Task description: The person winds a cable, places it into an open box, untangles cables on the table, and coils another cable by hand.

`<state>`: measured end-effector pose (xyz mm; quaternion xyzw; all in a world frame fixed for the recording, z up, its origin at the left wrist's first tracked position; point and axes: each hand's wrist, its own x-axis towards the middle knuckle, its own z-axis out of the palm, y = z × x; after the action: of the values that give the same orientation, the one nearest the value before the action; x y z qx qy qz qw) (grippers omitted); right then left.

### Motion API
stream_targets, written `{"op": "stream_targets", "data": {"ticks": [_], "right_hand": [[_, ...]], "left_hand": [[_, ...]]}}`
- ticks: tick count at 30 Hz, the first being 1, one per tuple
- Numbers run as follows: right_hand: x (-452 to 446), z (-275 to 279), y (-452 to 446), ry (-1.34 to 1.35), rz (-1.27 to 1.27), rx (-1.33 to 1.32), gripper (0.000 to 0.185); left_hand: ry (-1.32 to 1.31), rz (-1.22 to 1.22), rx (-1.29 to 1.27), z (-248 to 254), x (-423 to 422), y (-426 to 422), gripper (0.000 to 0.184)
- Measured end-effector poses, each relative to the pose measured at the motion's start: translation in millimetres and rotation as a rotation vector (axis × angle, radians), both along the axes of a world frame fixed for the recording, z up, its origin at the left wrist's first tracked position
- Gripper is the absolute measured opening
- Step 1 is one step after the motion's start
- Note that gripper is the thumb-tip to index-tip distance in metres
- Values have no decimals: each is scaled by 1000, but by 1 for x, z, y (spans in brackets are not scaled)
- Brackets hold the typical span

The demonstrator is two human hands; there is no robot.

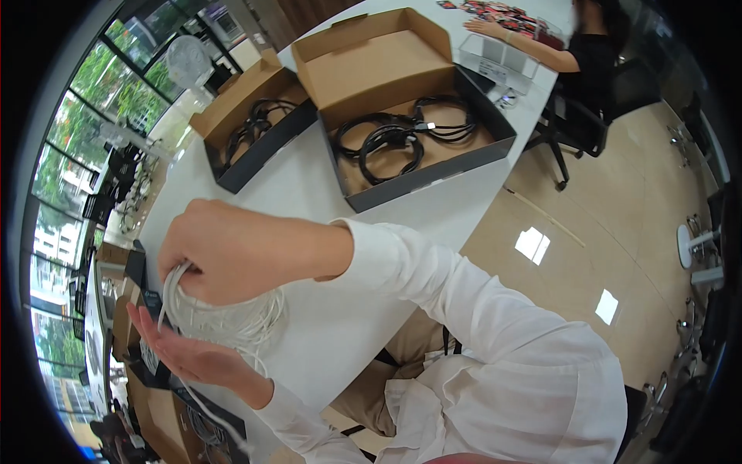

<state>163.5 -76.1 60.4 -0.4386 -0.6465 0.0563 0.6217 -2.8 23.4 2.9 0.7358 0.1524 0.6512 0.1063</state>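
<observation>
A coil of white cable (171,292) hangs from my right hand (224,251), whose fingers are wrapped round it. Below it, my left hand (193,357) has its fingers stretched out, palm toward the coil, with the cable passing beside the fingers. One cable end trails down past the left wrist. Behind both hands, a loose heap of white cables (259,319) lies on the white table (340,325), partly hidden by my right hand.
An open box (433,172) with coiled black cables stands beyond my right hand; a smaller open box (267,158) is left of it. More boxes (158,410) are at lower left. A co-worker (591,66) sits far right near a clear tray (495,66).
</observation>
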Motion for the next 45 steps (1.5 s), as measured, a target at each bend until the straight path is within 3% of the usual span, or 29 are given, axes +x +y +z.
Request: {"op": "stream_targets", "data": {"ticks": [2,3,6,8,12,18,22,24,34,37,40,43,45], "right_hand": [[1,-1,4,-50,-94,29,24],[3,-3,8,-83,-191,13,20],[9,-4,14,-88,-303,85,18],[14,-7,19,-119,-345,107,19],[19,-6,20,1,-218,25,23],[25,4,11,96,-106,-146,23],[26,2,15,125,-76,-151,21],[24,1,18,144,-91,-142,21],[25,4,16,214,24,-216,22],[23,7,13,217,62,-256,20],[21,7,11,232,88,-256,19],[20,7,10,241,92,-236,18],[20,8,10,249,96,-218,18]], "left_hand": [[-152,-136,8,0,9,-4,39],[-251,-116,-116,5,10,-10,35],[48,60,77,5,3,-16,32],[360,169,374,15,4,-32,21],[543,137,436,3,20,-42,9],[466,-200,241,11,6,-35,21],[378,-442,198,15,-3,-27,15],[281,-571,20,13,-4,-33,24],[36,-349,51,-2,13,-20,33],[-29,-344,-52,1,9,-22,40],[-310,-625,-284,-8,6,-18,47],[-377,-831,-745,-13,6,-22,52],[-283,-1113,-973,-15,2,-19,51]]}}
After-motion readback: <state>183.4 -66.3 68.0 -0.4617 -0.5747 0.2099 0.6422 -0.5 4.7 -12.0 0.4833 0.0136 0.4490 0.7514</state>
